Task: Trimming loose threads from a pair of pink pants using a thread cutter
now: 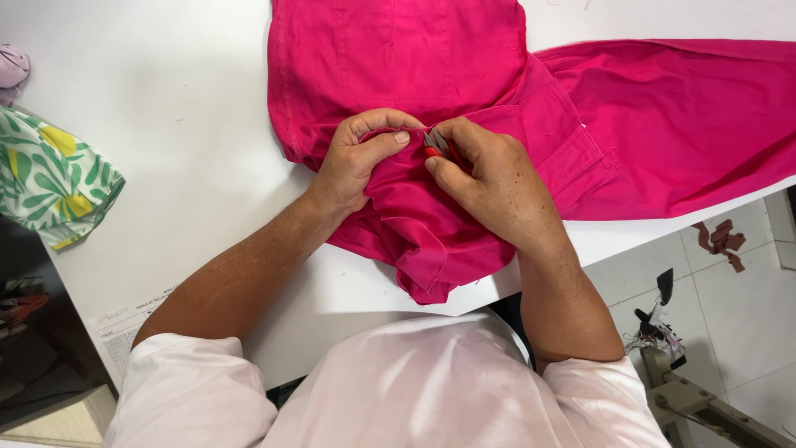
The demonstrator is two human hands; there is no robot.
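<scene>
A bright pink garment [431, 75] lies spread across the white table [182, 124], one leg stretching off to the right. My left hand [356, 162] pinches a fold of the pink fabric near the garment's lower middle. My right hand [489, 178] grips a small red-handled cutting tool [437, 147] with its metal tip against the same fold, right beside my left thumb. The two hands touch at the fingertips. Most of the tool is hidden under my right fingers.
A green, yellow and white leaf-print fabric [50, 178] hangs at the table's left edge. A printed paper sheet [124, 323] lies near the front edge. On the tiled floor at right lie brown scraps [721, 241] and a metal stand [672, 373].
</scene>
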